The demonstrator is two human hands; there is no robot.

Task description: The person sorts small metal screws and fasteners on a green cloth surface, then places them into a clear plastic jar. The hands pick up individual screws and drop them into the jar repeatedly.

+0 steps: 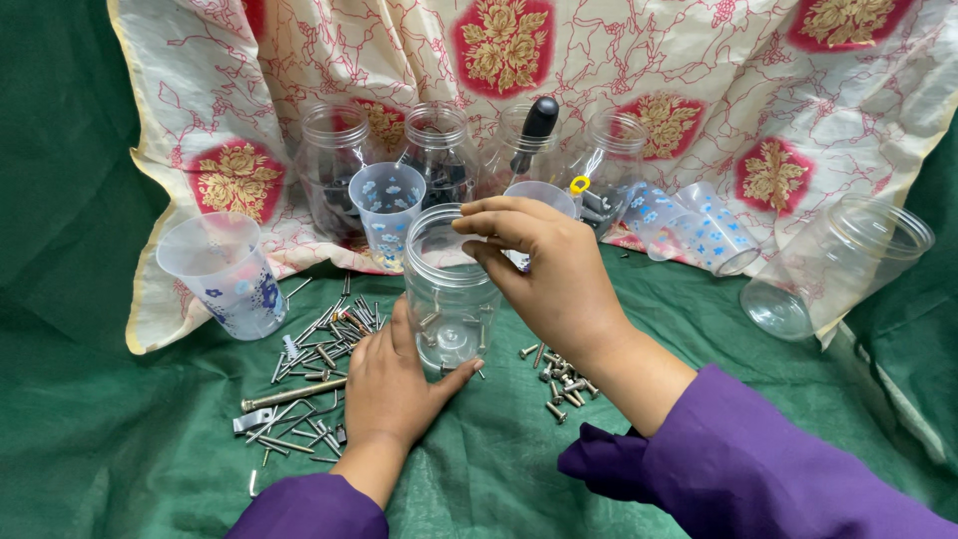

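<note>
Clear plastic jar upright on green cloth, left hand spread bracing its base, right hand fingers pressed together over its rim, loose screws beside.

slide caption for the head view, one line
Left hand steadies a clear jar while the right hand hovers at its mouth, screws alongside.

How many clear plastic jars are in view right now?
6: four in a back row, one between the hands, one tipped over at right. More may be hidden.
</note>
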